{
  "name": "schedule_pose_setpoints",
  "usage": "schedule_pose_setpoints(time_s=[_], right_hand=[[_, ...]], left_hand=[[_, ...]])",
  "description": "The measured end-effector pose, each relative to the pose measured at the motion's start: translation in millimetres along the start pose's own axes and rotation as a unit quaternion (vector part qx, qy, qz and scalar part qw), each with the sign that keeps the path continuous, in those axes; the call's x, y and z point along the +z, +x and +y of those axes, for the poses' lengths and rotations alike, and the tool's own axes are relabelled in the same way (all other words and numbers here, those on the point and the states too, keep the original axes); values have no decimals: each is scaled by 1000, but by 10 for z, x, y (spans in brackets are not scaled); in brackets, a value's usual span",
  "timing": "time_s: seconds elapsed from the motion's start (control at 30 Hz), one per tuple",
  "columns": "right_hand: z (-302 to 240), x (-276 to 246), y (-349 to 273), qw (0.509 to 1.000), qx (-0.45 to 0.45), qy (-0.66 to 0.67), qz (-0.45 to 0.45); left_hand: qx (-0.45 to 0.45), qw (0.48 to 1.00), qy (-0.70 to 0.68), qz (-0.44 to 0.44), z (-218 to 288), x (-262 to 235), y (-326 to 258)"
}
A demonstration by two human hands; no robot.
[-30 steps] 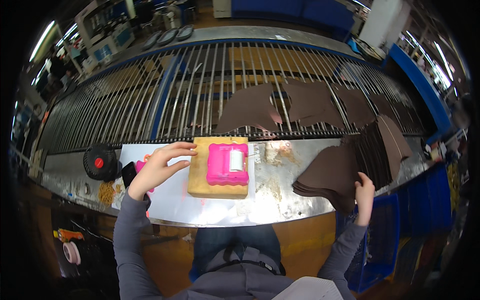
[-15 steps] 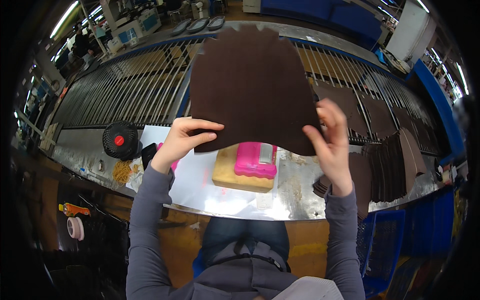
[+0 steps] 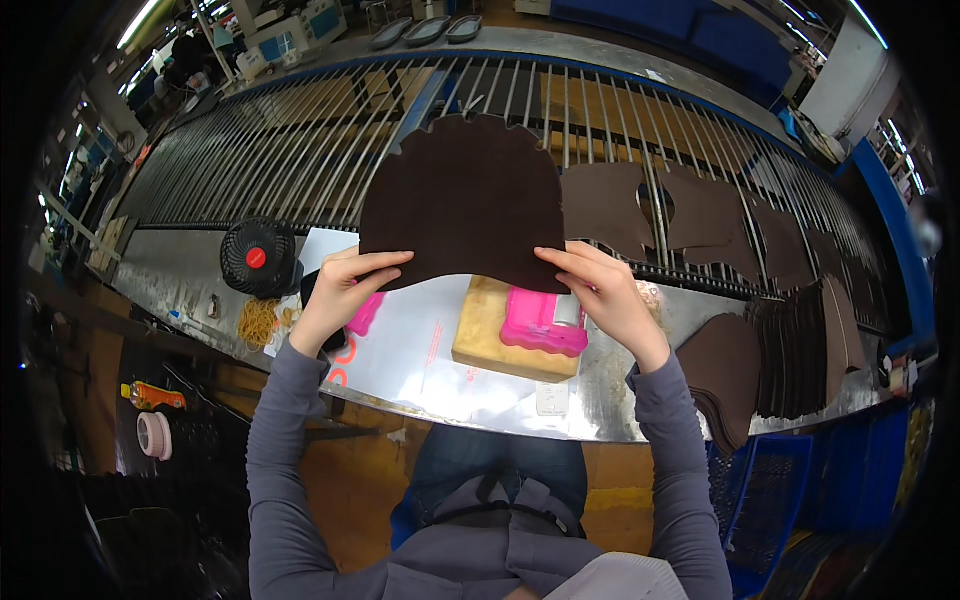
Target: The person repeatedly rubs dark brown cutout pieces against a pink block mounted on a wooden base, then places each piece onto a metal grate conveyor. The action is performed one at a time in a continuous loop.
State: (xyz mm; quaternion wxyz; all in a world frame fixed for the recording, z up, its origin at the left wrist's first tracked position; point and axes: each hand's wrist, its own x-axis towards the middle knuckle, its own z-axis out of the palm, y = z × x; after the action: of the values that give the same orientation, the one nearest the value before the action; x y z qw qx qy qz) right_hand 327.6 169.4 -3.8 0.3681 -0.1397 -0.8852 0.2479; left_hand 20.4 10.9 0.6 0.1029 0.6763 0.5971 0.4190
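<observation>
A dark brown cut sheet piece [image 3: 465, 205], notched along its far edge and curved along its near edge, is held up between my hands. My left hand [image 3: 345, 285] pinches its near left corner between thumb and fingers. At the near right corner, my right hand [image 3: 605, 290] has the same kind of pinch. Below the piece, partly covered by it, a pink plastic box [image 3: 540, 335] rests on a yellowish block [image 3: 490, 340]. The far part of the piece overlaps the metal roller rack [image 3: 280, 160] in view.
Similar brown pieces [image 3: 705, 215] lie on the rollers to the right. Stacked brown pieces [image 3: 795, 345] stand at the table's right end. A black fan [image 3: 257, 258] and rubber bands [image 3: 260, 322] sit at left. Blue crates [image 3: 760, 490] are below right.
The brown piece has come lower and appears smaller, its far edge now nearer the rollers' middle. My right hand has moved left and grips the corner with fingertips. The view has shifted slightly.
</observation>
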Motion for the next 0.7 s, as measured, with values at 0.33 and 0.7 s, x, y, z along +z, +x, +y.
schedule_pose_setpoints(time_s=[0.33,0.7], right_hand=[[8,-200,-282,998,27,-23,49],[209,-289,-1282,974,150,-74,151]], left_hand=[[40,998,-46,-33,99,276,207],[147,970,-86,-172,306,967,659]])
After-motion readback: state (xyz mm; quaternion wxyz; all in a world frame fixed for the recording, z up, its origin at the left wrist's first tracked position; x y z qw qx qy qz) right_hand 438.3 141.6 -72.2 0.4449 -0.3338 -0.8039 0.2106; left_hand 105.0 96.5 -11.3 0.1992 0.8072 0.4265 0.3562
